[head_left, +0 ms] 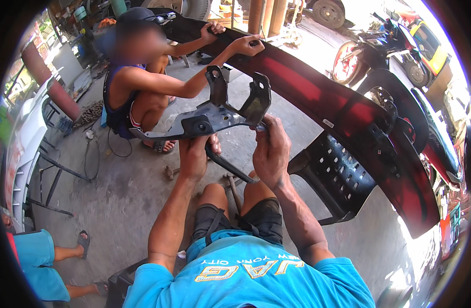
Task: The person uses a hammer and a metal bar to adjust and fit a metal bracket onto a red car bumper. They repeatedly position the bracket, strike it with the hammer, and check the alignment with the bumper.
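A dark metal bracket [220,115] with two upright slotted tabs and a long flat arm is held up in front of me. My left hand [193,154] grips it from below at the middle, fingers mostly hidden behind it. My right hand [271,149] is closed on its right end, under the taller tab. Behind my hands a black bar [230,167] slants down toward my right knee. A long-handled tool [235,197] stands between my legs, and what looks like a hammer [171,173] lies on the concrete floor.
A crouching co-worker [135,87] holds a long dark-red panel [307,90] arching across the right. A black perforated plastic chair [333,179] is beneath it. Motorbikes [409,51] stand behind. At left are a white bumper [22,149], metal stands, and another person's legs [51,256].
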`<state>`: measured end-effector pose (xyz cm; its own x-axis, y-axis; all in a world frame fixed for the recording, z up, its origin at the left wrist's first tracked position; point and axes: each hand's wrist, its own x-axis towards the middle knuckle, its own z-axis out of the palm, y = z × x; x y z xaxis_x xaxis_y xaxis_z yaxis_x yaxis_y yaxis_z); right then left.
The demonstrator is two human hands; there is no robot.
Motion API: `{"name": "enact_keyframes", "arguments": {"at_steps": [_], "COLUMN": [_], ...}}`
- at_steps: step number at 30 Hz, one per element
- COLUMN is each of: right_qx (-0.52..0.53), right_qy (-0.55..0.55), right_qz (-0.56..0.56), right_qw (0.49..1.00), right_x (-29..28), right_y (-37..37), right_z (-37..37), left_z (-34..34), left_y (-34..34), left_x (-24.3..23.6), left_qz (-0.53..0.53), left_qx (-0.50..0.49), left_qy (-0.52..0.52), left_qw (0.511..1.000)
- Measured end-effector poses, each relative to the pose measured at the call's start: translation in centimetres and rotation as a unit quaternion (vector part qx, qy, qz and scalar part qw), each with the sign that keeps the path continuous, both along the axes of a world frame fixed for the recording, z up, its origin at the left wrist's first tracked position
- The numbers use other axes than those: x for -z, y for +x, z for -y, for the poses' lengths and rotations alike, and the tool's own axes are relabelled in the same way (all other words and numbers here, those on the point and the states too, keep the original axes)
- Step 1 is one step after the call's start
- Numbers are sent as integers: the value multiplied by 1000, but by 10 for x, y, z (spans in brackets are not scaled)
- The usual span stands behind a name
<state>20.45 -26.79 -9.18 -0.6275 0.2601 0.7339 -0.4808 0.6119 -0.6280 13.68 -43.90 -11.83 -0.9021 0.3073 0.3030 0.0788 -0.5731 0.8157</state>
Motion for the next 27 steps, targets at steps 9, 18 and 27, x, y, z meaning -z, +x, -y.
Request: {"name": "enact_keyframes", "arguments": {"at_steps": [9, 18, 27], "right_qx": [-3, -39, -64], "right_qy": [57, 162, 223], "right_qz": [-96, -64, -12], "right_qw": [994, 984, 973], "right_x": [-25, -46, -65], "right_y": [1, -5, -20], "right_z": [1, 23, 43], "left_z": [20, 8, 11], "left_y": [19, 41, 35], "left_x": [12, 18, 32], "left_qz": [-78, -9, -25], "left_qx": [-25, -10, -20], "left_qy": [-252, -197, -176], "left_qw": [964, 980, 984]}}
